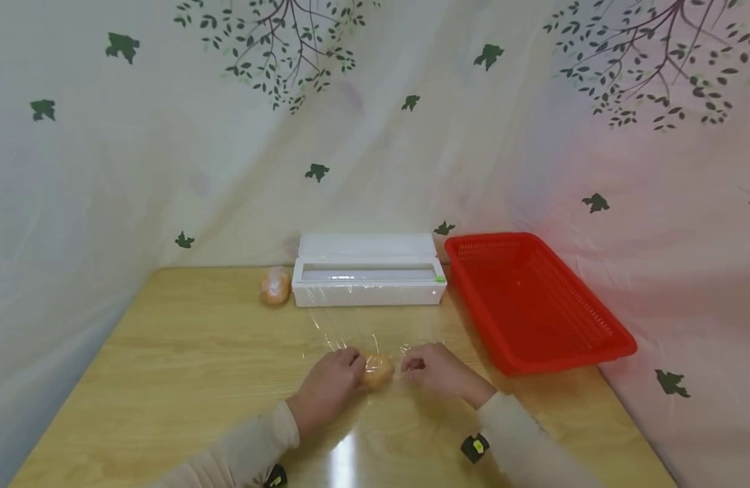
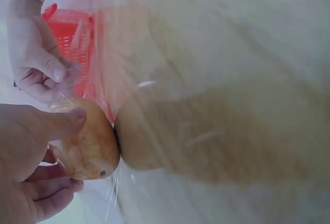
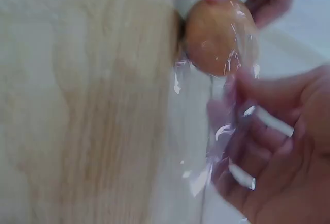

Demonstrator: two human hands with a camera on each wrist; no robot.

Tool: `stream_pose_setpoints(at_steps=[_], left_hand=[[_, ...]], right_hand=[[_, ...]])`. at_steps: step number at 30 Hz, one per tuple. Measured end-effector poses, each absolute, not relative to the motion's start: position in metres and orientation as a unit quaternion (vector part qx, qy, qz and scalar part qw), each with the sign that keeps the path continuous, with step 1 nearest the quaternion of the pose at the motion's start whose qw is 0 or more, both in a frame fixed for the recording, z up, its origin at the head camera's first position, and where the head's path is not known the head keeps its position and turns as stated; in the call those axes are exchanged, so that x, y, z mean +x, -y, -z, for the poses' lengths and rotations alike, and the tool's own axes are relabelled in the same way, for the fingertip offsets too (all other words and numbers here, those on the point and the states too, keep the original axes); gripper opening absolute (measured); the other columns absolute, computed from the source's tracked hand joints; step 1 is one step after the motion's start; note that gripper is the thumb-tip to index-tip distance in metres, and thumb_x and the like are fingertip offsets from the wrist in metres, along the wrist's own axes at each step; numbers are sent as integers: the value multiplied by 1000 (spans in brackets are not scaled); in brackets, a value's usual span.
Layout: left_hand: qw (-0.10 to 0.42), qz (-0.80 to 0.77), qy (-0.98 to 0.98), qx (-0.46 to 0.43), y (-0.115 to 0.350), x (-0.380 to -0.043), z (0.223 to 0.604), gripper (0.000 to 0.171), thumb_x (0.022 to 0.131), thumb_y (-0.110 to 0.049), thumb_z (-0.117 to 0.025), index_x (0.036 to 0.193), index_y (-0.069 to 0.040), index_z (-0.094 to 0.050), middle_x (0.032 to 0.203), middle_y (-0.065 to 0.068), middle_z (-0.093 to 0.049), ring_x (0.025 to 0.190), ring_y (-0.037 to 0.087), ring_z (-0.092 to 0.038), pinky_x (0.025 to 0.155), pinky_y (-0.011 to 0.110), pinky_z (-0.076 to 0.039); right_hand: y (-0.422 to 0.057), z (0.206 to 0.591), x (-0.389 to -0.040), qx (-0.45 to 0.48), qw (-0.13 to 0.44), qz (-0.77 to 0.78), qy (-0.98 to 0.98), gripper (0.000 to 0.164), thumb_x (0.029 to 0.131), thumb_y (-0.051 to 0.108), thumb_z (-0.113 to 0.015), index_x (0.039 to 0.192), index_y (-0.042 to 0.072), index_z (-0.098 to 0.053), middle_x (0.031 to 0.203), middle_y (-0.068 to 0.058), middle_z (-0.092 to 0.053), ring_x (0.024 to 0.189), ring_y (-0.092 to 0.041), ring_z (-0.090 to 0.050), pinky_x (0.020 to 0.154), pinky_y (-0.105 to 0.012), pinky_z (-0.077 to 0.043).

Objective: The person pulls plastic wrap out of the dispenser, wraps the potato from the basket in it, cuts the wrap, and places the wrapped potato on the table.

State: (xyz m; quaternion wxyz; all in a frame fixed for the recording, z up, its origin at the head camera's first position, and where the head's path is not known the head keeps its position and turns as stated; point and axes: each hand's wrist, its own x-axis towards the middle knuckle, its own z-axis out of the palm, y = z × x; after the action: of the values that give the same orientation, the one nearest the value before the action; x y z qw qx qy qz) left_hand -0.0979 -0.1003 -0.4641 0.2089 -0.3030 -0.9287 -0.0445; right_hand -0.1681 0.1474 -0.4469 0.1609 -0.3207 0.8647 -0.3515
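Note:
A round orange-yellow fruit [image 1: 377, 371] with a small dark spot sits on the table, clear plastic wrap over it. My left hand [image 1: 330, 385] holds it from the left; in the left wrist view the thumb [image 2: 64, 122] lies on top and the fingers curl below. To the fruit's right, my right hand [image 1: 443, 371] pinches a crumpled part of the plastic wrap [image 3: 224, 131] between thumb and fingers. The sheet stretches from the fruit back toward a white wrap box [image 1: 370, 294], lid raised, with a film roll [image 1: 368, 275] inside.
Another fruit [image 1: 275, 285], wrapped in film, stands left of the box at the back of the wooden table [image 1: 185, 352]. A red plastic basket [image 1: 503, 339] rests at the right edge. Behind the table hangs a leaf-patterned cloth [image 1: 246, 183].

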Motion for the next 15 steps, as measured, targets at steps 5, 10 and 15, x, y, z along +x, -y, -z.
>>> stream_pose_setpoints(at_steps=[5, 10, 15], left_hand=[[225, 31, 923, -311, 100, -101, 458, 40, 82, -35, -83, 96, -8, -58, 89, 5, -57, 75, 20, -60, 71, 35, -52], [193, 46, 926, -322, 99, -103, 455, 37, 85, -34, -81, 101, -8, -59, 86, 3, -55, 72, 19, -58, 67, 35, -51], [153, 45, 937, -311, 96, -112, 446, 33, 87, -31, -79, 102, -6, -63, 85, 5, -57, 71, 20, -59, 65, 36, -52]], right_hand=[[-158, 447, -184, -337, 190, 415, -823, 11, 96, -2, -62, 95, 0, -72, 82, -5, -67, 71, -11, -59, 64, -27, -53], [-165, 457, -201, -345, 229, 418, -809, 11, 97, 1, -62, 96, -1, -73, 82, -9, -67, 69, -14, -59, 62, -28, -53], [-175, 464, -219, -292, 150, 408, -852, 13, 98, 7, -64, 105, 1, -73, 97, -8, -71, 86, -20, -62, 77, -33, -53]])
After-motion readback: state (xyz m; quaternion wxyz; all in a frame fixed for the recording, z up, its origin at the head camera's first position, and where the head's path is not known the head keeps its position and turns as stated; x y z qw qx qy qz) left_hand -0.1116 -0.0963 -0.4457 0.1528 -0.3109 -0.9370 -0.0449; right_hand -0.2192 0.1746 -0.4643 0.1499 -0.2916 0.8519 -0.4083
